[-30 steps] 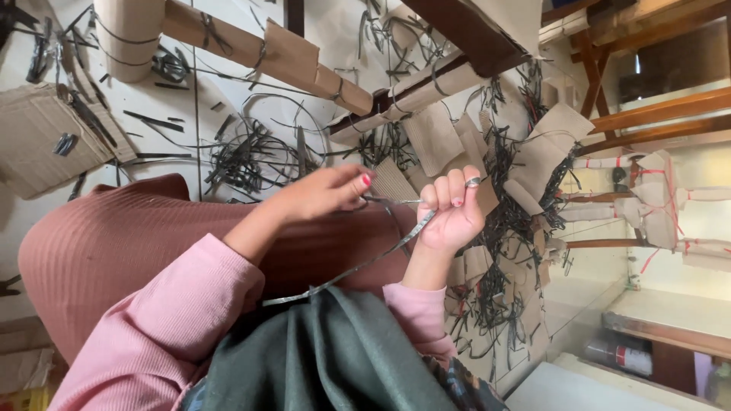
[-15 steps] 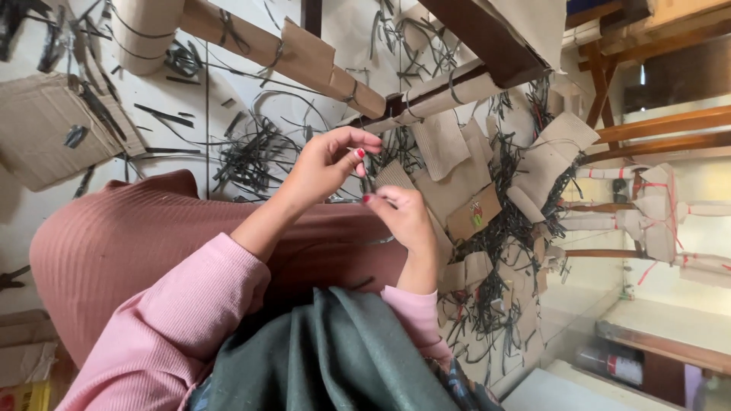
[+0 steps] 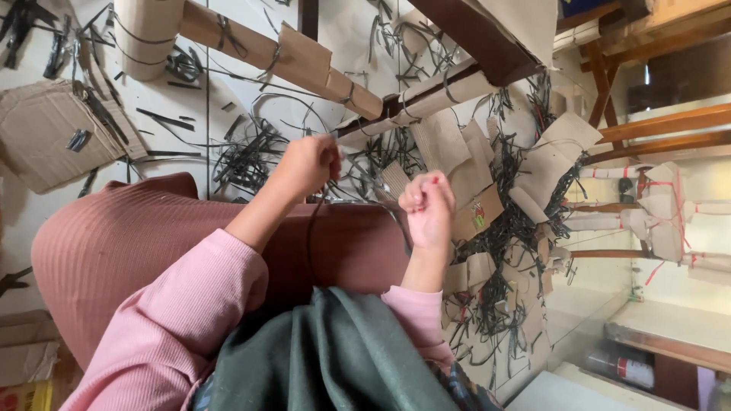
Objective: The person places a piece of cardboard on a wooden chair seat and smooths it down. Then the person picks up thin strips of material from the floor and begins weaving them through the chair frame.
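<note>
Left hand (image 3: 308, 164) and right hand (image 3: 428, 204) are each closing in a fist on a thin dark strap (image 3: 311, 236), which is looping down between them over a maroon cushion (image 3: 152, 243). Strap scraps (image 3: 244, 156) are littering the floor (image 3: 190, 99).

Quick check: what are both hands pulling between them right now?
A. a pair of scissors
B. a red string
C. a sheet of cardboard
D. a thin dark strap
D: the left hand and right hand are both closed on a thin dark strap that loops down over the lap.
</note>
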